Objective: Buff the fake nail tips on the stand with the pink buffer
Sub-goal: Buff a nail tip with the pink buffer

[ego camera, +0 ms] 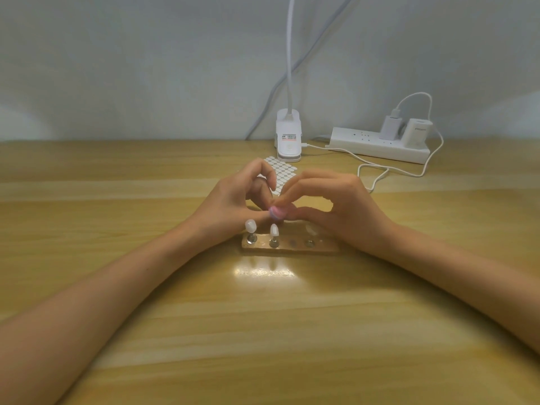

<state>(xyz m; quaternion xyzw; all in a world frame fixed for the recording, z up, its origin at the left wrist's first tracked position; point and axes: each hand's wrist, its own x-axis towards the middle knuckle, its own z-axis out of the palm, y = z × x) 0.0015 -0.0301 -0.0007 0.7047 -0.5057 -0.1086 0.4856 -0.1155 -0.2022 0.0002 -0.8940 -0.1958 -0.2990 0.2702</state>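
The pink buffer (278, 212) sits at the centre of the frame, just above the far edge of the stand (321, 249). It shows only as a small, rounded, pale pink lump with a whitish sheen on its left end, and it is blurred, so its full shape cannot be made out.

The right hand (339, 206) pinches it between the tip of the forefinger from above and the thumb from the right, with the other fingers curled behind. The left hand (233, 204) meets it from the left of the frame, its fingers bent in an arch and its thumb reaching to the buffer; whether this hand grasps anything cannot be told.

The stand is a low, flat bar on the wooden table (146, 317), set with a row of metal pegs. Two white nail tips (250, 226) stand upright on its left pegs, and a third, blurred, shows toward the right.

Behind the hands lie a sheet of white stickers (285, 171), a white clip lamp (288, 138) and, at upper right, a power strip (374, 146).
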